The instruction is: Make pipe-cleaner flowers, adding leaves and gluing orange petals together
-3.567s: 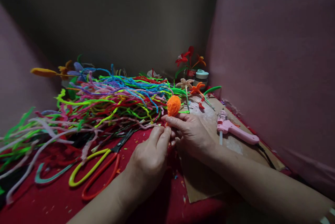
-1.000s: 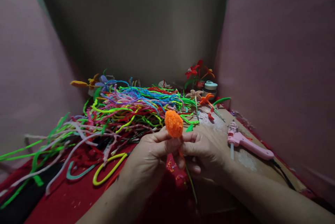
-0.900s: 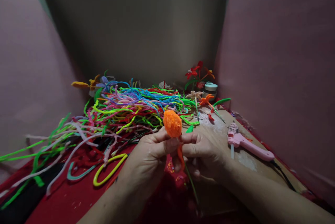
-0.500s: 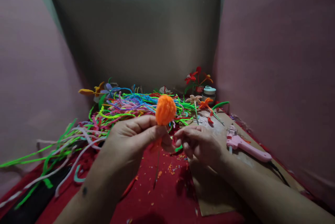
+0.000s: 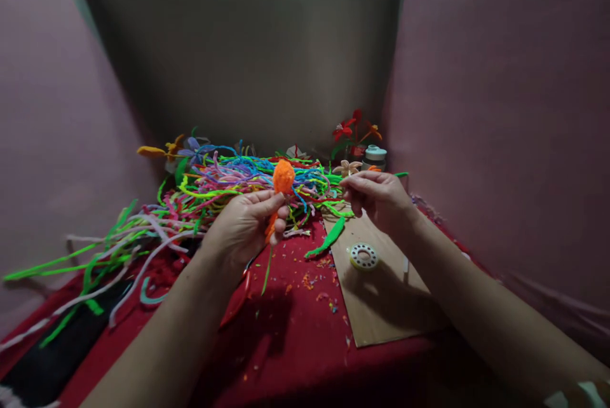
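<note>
My left hand (image 5: 241,224) pinches an orange fuzzy flower bud (image 5: 284,176) upright between thumb and fingers. Its thin green stem (image 5: 267,271) hangs below the hand, with a bit of orange at its top. To the right, my right hand (image 5: 379,195) is raised with thumb and forefinger pressed together. Whatever lies in that pinch is too small to make out. A beige flower (image 5: 346,168) appears just behind those fingertips. Between and below the hands lies a green fuzzy leaf (image 5: 331,238), partly over the board's edge.
A heap of coloured pipe cleaners (image 5: 223,182) spreads across the back and left of the red cloth (image 5: 295,357). A brown board (image 5: 376,322) carries a round tape roll (image 5: 364,256). Red flowers (image 5: 343,130) and a lidded jar (image 5: 375,155) stand behind. Orange scraps are scattered on the cloth.
My right hand has moved up and away from the orange bud. My left hand, still holding the bud, is farther forward. The leaf and tape roll now show; my right forearm covers the glue gun.
</note>
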`<state>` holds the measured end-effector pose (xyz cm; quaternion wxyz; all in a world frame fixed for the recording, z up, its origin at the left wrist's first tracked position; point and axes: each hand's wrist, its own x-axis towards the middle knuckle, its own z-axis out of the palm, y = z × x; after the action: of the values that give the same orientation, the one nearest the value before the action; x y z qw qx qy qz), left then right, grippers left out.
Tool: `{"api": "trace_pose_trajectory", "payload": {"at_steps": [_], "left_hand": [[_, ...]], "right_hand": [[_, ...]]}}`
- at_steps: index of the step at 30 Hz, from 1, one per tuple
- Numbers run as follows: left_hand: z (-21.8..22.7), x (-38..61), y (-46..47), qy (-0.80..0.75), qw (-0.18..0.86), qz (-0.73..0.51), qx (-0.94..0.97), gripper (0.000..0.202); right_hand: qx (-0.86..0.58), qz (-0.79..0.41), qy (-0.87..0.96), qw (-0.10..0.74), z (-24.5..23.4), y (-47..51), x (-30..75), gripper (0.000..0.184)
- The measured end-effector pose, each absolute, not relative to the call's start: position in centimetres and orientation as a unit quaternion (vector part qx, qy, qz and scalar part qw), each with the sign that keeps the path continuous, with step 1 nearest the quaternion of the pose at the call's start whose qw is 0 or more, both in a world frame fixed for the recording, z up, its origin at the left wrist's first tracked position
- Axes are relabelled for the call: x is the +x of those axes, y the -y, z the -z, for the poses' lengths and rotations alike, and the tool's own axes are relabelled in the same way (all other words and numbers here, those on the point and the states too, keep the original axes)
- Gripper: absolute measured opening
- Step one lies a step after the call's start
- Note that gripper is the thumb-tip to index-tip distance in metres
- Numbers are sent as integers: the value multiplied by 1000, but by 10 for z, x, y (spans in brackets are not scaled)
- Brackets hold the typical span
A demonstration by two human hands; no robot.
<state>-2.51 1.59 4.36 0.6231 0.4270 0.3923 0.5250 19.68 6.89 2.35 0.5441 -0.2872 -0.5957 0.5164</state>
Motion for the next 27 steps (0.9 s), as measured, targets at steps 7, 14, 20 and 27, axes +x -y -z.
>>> {"api": "trace_pose_trajectory", "payload": {"at_steps": [7,14,20,27], "left_hand": [[-13,-25,-22,-369,664,-489,428,12],[-12,-21,-20,-368,679,-472,426,10],[-7,-13,-18,-375,686,-470,410,10],[-8,-14,-14,-367,685,-503,379,5]], "right_hand": [[-374,-101,913,132,-9,-30,222,40],[-394,-57,903,160,29,-27,231,43],[-399,-151,870,248,10,-18,231,60],[-296,-366,810,349,-12,-19,208,67]]}}
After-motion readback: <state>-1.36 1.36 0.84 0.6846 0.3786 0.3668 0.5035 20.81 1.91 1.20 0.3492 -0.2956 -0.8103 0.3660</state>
